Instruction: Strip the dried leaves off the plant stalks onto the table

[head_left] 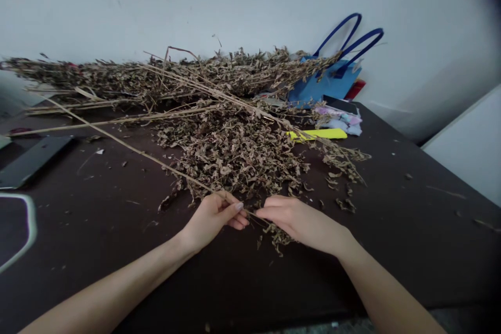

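Note:
A long dried plant stalk point(141, 153) runs from the upper left down to my hands. My left hand point(217, 215) pinches it between thumb and fingers near its leafy end. Just to the right, my right hand point(299, 217) is closed at the same stalk, its fingertips curled in and partly hidden. Dry leaves still on the stalk point(279, 240) hang below my right hand. Directly behind both hands lies a loose heap of crumpled dry leaves point(235, 154).
A large bundle of dried leafy stalks point(117, 81) lies along the wall. At the back right are a blue bag point(313, 88), a yellow strip point(321, 134) and a phone point(340, 105) on tissue-like packaging. A dark flat object point(35, 159) rests on the table point(410, 229) at left.

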Action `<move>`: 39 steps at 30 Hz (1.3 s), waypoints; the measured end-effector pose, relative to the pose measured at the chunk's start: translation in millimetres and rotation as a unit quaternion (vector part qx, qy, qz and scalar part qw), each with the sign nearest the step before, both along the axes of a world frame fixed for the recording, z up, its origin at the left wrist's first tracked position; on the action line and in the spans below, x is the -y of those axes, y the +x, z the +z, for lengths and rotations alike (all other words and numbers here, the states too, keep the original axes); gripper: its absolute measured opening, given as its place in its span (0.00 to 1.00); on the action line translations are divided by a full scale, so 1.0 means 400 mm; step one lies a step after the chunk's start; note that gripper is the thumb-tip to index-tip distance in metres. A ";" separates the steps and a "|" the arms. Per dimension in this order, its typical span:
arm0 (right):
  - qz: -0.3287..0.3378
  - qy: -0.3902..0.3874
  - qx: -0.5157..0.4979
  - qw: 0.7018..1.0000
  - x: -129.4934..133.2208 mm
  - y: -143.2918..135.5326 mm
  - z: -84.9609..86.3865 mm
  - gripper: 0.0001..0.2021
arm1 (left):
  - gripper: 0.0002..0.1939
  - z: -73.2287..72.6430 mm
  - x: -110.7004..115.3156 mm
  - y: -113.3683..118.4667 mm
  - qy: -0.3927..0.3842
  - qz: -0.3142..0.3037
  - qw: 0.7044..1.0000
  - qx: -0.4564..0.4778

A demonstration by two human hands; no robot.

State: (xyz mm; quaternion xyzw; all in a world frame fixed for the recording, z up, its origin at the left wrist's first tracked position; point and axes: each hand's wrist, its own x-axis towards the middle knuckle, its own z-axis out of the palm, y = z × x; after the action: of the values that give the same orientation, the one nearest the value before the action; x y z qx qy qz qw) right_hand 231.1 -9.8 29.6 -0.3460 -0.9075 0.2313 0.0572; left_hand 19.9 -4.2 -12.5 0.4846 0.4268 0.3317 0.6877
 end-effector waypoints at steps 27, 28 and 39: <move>-0.134 0.132 -0.006 0.982 -0.018 0.012 -0.036 0.15 | 0.10 0.003 0.006 0.011 -0.014 0.002 1.000 0.006; -0.147 0.136 -0.017 0.980 -0.015 0.011 -0.033 0.14 | 0.10 0.005 0.007 0.010 -0.013 0.002 1.000 0.005; -0.115 0.049 -0.022 0.992 0.021 -0.026 -0.030 0.07 | 0.11 0.003 0.004 0.004 -0.010 0.018 1.000 -0.001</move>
State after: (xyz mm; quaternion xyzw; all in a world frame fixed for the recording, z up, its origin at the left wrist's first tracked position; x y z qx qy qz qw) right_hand 220.5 -18.4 17.6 -0.4396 -0.8704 0.1860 0.1206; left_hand 21.4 -5.6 -11.2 0.4704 0.4397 0.3394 0.6858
